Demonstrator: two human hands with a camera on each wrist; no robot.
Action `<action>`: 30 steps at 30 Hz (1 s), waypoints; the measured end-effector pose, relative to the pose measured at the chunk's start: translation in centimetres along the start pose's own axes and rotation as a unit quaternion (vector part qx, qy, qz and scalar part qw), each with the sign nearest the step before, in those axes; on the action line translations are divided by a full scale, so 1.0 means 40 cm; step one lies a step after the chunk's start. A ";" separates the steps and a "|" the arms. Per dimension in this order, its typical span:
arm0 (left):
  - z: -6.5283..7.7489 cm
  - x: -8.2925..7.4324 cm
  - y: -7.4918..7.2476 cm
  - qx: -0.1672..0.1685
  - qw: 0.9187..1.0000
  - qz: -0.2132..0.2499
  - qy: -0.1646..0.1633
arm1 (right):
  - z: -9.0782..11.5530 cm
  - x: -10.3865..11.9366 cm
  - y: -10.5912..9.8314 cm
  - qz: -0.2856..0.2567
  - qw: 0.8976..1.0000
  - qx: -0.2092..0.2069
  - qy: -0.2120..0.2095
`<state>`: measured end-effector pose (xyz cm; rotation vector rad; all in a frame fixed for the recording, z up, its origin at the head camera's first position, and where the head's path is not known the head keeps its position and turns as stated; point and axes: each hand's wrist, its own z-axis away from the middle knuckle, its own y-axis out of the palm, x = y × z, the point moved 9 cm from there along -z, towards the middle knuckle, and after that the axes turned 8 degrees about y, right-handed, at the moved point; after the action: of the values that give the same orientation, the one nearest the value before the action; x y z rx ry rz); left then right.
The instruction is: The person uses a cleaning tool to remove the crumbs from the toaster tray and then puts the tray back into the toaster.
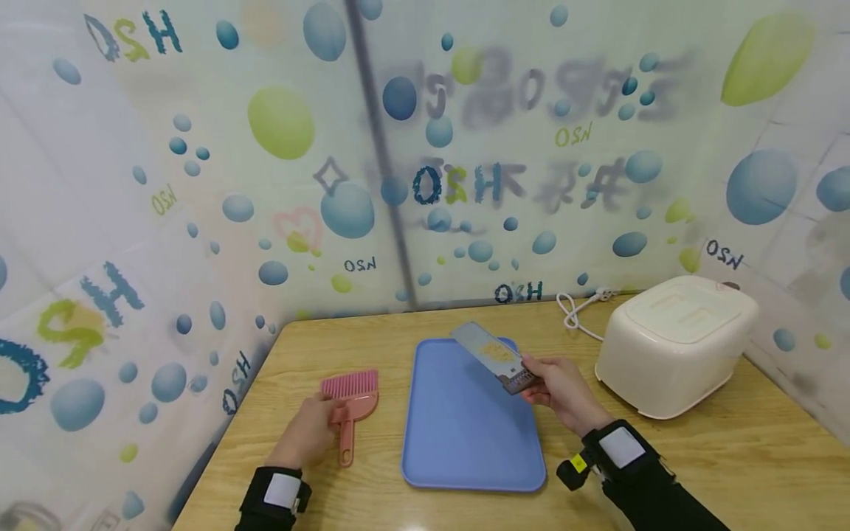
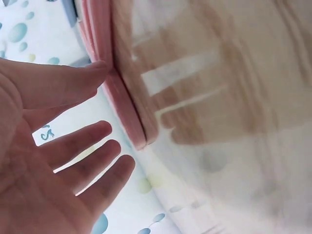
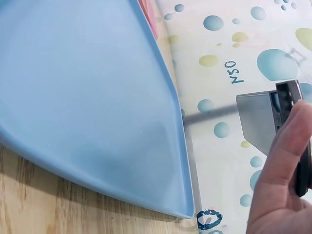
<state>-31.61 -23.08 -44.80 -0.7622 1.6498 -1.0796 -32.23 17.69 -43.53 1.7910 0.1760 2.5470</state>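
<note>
On the left of the table lies a small pink dustpan and brush set [image 1: 358, 405], its bristles toward the back wall and handle toward me. My left hand [image 1: 308, 431] is at its left side, thumb and forefinger pinching the pink edge; the other fingers [image 2: 92, 165] extend loosely below. In my right hand [image 1: 564, 391] a flat metal crumb tray [image 1: 488, 350] is gripped by its dark end, between thumb and fingers. Yellowish crumbs lie on its surface. It is tilted above the far right part of a blue tray [image 1: 471, 435].
A cream toaster [image 1: 677, 346] stands at the right, its white cord and plug [image 1: 578, 306] lying behind it to the left. The wooden table [image 1: 372, 343] meets a patterned curtain [image 1: 372, 280] at the back.
</note>
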 end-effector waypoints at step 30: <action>-0.020 -0.144 0.038 -0.002 0.963 -0.234 0.135 | 0.006 -0.006 -0.008 -0.005 1.000 -0.004 0.001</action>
<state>-30.51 -17.27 -43.86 -1.0809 1.7406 -1.5693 -31.95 17.99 -43.71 1.7818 0.1731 2.5388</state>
